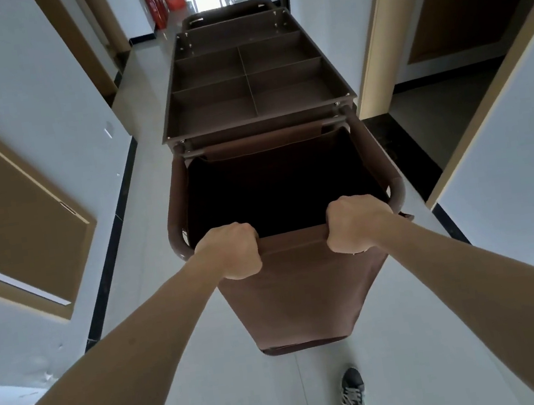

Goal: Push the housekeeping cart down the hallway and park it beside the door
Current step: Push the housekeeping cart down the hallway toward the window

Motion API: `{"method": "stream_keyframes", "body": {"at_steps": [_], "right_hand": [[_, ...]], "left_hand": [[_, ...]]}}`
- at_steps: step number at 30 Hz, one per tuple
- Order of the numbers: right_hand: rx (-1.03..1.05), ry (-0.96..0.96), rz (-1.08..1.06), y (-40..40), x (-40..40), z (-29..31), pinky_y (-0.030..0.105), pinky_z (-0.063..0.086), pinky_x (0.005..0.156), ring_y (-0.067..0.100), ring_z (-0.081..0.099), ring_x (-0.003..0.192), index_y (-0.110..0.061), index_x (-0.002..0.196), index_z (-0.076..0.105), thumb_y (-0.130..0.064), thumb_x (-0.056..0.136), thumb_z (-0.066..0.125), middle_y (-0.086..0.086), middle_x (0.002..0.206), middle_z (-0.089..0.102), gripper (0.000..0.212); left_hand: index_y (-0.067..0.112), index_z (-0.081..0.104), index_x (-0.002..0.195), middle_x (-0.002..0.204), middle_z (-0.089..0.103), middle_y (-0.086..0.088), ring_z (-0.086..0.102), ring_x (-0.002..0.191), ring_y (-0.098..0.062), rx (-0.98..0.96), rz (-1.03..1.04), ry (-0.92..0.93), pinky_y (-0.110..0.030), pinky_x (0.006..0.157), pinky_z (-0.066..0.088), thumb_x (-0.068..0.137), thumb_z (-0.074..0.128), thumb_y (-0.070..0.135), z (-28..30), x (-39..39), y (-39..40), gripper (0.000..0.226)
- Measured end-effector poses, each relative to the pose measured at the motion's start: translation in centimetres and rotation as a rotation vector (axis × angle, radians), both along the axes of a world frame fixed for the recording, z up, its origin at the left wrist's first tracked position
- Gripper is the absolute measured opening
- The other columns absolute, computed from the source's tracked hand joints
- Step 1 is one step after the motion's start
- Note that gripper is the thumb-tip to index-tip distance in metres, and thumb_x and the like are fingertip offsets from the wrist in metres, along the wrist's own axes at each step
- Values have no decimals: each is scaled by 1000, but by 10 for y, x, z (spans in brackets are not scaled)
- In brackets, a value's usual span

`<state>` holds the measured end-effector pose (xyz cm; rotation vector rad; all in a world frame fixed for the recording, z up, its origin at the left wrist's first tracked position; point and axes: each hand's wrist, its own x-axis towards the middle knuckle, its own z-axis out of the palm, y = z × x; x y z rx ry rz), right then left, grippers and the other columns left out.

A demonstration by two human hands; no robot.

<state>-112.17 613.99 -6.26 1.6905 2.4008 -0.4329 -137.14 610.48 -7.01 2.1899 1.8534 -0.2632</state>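
The brown housekeeping cart [255, 101] stands lengthwise in the middle of the hallway ahead of me. Its top tray is split into several empty compartments. A brown fabric laundry bag [304, 292] hangs open at the near end. My left hand [231, 251] grips the near handle bar [291, 233] on the left. My right hand [355, 223] grips the same bar on the right. An open doorway [438, 71] lies just right of the cart, level with the tray's near end. A closed brown door [5, 209] is on the left wall.
White walls with black skirting hem the cart on both sides, with narrow floor strips between. Further doors line the left wall. Red fire extinguishers [156, 8] and an orange bin [174, 0] stand at the far left. My shoe [352, 395] is on the grey floor behind the bag.
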Motion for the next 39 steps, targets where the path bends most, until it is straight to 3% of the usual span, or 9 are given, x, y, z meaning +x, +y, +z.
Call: {"method": "stream_keyframes", "body": {"at_steps": [8,15,23,39], "right_hand": [[-10,28,80,123,-19,3,27,40,43,19,60,52,-19,63,62,-21,64,55,-1,57,62,7],[-39,46,121,222,-33,7,27,40,48,21,60,57,-17,67,61,-19,71,57,1,63,62,6],[-10,57,112,328,-51,2,26,40,46,21,60,53,-17,65,61,-17,64,52,0,58,62,9],[-7,-17,76,558,-98,3,28,40,45,20,57,55,-18,68,57,-17,75,54,0,62,58,7]], "left_hand": [[18,61,67,63,63,1,62,57,-20,-72,116,77,-26,44,42,57,44,20,5,-13,120,19],[20,62,65,58,62,3,61,52,-17,-3,174,130,-26,42,38,51,40,22,3,-24,215,27],[21,63,62,55,61,4,60,51,-17,44,179,115,-26,42,39,51,38,23,-3,-44,318,27],[17,58,64,60,60,1,58,53,-19,2,124,59,-26,44,41,54,45,19,3,-87,550,16]]}}
